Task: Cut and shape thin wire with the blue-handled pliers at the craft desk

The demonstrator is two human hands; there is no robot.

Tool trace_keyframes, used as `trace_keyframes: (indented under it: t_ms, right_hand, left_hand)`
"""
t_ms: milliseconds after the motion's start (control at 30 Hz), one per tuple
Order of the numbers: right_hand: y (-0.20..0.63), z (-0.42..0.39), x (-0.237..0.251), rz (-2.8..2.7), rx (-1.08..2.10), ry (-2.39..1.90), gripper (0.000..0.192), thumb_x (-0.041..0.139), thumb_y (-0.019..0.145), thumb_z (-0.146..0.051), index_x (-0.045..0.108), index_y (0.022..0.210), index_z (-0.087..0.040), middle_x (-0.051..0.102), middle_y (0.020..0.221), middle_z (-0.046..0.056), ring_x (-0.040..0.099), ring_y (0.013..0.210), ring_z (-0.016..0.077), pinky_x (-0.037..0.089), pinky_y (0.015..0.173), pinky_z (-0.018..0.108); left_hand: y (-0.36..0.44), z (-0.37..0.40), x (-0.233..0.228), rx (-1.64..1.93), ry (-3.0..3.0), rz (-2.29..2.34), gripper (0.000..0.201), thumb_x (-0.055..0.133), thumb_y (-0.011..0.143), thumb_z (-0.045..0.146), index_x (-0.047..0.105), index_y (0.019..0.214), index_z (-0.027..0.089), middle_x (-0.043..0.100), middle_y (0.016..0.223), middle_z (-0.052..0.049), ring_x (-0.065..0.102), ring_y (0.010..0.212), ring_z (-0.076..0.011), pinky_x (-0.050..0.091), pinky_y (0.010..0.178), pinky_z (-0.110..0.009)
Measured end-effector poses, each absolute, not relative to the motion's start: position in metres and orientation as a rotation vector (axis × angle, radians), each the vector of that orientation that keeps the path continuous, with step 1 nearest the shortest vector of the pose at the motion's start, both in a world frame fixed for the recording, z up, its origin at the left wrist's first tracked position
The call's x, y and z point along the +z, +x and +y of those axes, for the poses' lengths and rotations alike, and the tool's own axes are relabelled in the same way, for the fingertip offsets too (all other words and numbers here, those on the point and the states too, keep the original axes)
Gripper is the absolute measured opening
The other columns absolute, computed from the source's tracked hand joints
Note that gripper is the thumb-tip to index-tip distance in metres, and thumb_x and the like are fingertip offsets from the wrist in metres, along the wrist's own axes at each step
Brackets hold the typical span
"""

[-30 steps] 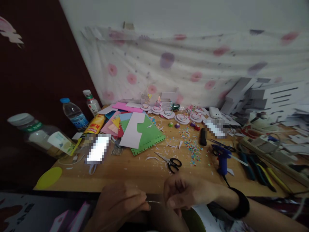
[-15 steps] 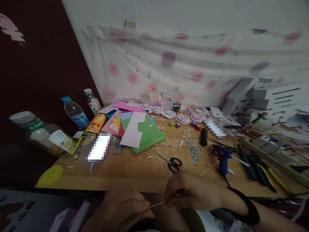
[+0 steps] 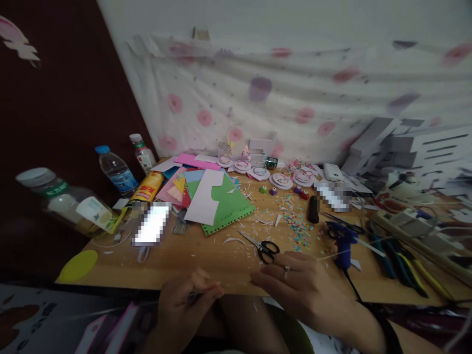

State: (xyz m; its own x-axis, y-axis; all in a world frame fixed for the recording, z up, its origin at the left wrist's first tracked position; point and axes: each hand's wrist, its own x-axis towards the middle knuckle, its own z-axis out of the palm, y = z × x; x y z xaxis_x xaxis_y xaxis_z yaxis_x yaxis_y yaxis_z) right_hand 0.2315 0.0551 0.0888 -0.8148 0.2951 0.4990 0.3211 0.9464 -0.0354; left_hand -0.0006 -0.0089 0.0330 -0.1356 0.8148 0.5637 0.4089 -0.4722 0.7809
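Left hand (image 3: 184,302): located at the bottom centre of the frame, below the near edge of the wooden table (image 3: 206,258). Thumb and forefinger are pinched closed on a thin pale strand (image 3: 201,293), possibly wire or thread; the view is too dim and blurred to identify the material.

Right hand (image 3: 302,287): located at the lower centre-right, over the table's near edge. The fingers are extended toward the left, with a ring visible on one finger. The fingertips sit close to the left hand's pinch point; whether they grip the strand cannot be determined. A fine pale line also runs from above this hand toward the right, near the blue glue gun (image 3: 342,241).

Adjacent items:
- Black-handled scissors (image 3: 263,247) lie flat on the table just above the right hand.
- The blue glue gun stands to the right of the scissors.
- Coloured confetti (image 3: 297,228) is scattered between the scissors and the glue gun.
- A green card with a white sheet (image 3: 221,201) on top lies at centre.
- Pliers with dark and yellow handles (image 3: 401,260) lie at the right.
- Three bottles (image 3: 116,172) stand at the left of the frame.
- A yellow disc (image 3: 77,265) lies at the table's lower-left corner.
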Motion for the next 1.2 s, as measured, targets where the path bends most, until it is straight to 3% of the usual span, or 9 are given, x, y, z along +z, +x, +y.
trace_keyframes:
  t_ms: [233, 400, 500, 700, 800, 900, 1033, 1200]
  right_hand:
    - [0.237, 0.053, 0.087, -2.483, -0.585, -0.231, 0.034, 0.037, 0.102, -0.006, 0.070, 0.109, -0.003, 0.081, 0.092, 0.008, 0.064, 0.068, 0.0167, 0.041, 0.056, 0.031]
    - [0.231, 0.060, 0.075, -2.432, -0.547, -0.219, 0.036, 0.037, 0.102, -0.006, 0.072, 0.106, -0.005, 0.080, 0.092, 0.007, 0.063, 0.077, 0.0179, 0.044, 0.070, 0.033]
    - [0.225, 0.063, 0.069, -2.449, -0.083, -0.375, 0.035, 0.037, 0.102, -0.008, 0.072, 0.101, -0.009, 0.076, 0.079, 0.006, 0.060, 0.068, 0.0168, 0.042, 0.065, 0.032]
    - [0.218, 0.063, 0.069, -2.170, 1.718, -0.819, 0.024, 0.065, 0.089, -0.033, 0.075, 0.077, -0.014, 0.065, 0.062, 0.000, 0.057, 0.056, 0.0100, 0.040, 0.053, 0.020]
    - [0.215, 0.066, 0.064, -1.739, 2.317, -0.925, 0.029, 0.076, 0.074, -0.042, 0.074, 0.068, -0.014, 0.057, 0.052, -0.004, 0.047, 0.045, 0.0052, 0.030, 0.043, 0.016]
    - [0.213, 0.070, 0.056, -1.523, 2.498, -1.027, 0.025, 0.080, 0.062, -0.039, 0.075, 0.065, -0.014, 0.061, 0.053, -0.003, 0.047, 0.043, 0.0032, 0.026, 0.038, 0.013]
    - [0.211, 0.068, 0.049, -1.339, 2.653, -1.110, 0.017, 0.077, 0.050, -0.030, 0.073, 0.057, -0.015, 0.065, 0.053, -0.003, 0.047, 0.038, 0.0029, 0.029, 0.032, 0.012]
    - [0.211, 0.064, 0.043, -1.268, 2.767, -1.061, 0.016, 0.078, 0.047, -0.027, 0.073, 0.055, -0.014, 0.064, 0.050, -0.003, 0.048, 0.037, 0.0028, 0.031, 0.031, 0.011]
  left_hand:
    - [0.013, -0.016, 0.024, 1.439, 1.008, 1.249, 0.044, 0.065, 0.089, 0.043, 0.053, 0.053, 0.020, 0.057, 0.050, 0.003, 0.059, 0.049, -0.0106, 0.052, 0.057, -0.022]
    - [0.023, -0.014, 0.018, 1.397, 0.777, 1.259, 0.049, 0.069, 0.085, 0.046, 0.044, 0.051, 0.021, 0.050, 0.046, 0.005, 0.057, 0.047, -0.0112, 0.053, 0.060, -0.025]
    - [0.016, -0.014, 0.016, 1.477, 0.991, 1.295, 0.042, 0.068, 0.087, 0.036, 0.048, 0.054, 0.020, 0.057, 0.051, 0.004, 0.059, 0.050, -0.0110, 0.052, 0.056, -0.022]
    - [-0.012, -0.014, 0.042, 1.606, 1.814, 1.057, 0.011, 0.077, 0.081, 0.020, 0.068, 0.076, 0.024, 0.071, 0.066, 0.004, 0.067, 0.056, -0.0091, 0.053, 0.055, -0.016]
    - [-0.021, -0.010, 0.057, 1.464, 1.978, 0.892, 0.011, 0.067, 0.091, 0.025, 0.070, 0.080, 0.023, 0.074, 0.073, 0.001, 0.071, 0.062, -0.0099, 0.056, 0.060, -0.016]
    - [-0.026, -0.006, 0.060, 1.419, 1.992, 0.818, 0.014, 0.061, 0.095, 0.025, 0.071, 0.086, 0.022, 0.076, 0.076, -0.001, 0.073, 0.065, -0.0097, 0.057, 0.063, -0.015]
    - [-0.029, -0.006, 0.057, 1.385, 2.126, 0.831, 0.008, 0.069, 0.090, 0.019, 0.069, 0.096, 0.023, 0.078, 0.081, 0.001, 0.073, 0.068, -0.0094, 0.057, 0.065, -0.014]
    - [-0.033, -0.009, 0.076, 1.267, 2.408, 0.841, 0.013, 0.071, 0.089, 0.022, 0.067, 0.100, 0.020, 0.079, 0.085, 0.000, 0.073, 0.072, -0.0089, 0.056, 0.071, -0.012]
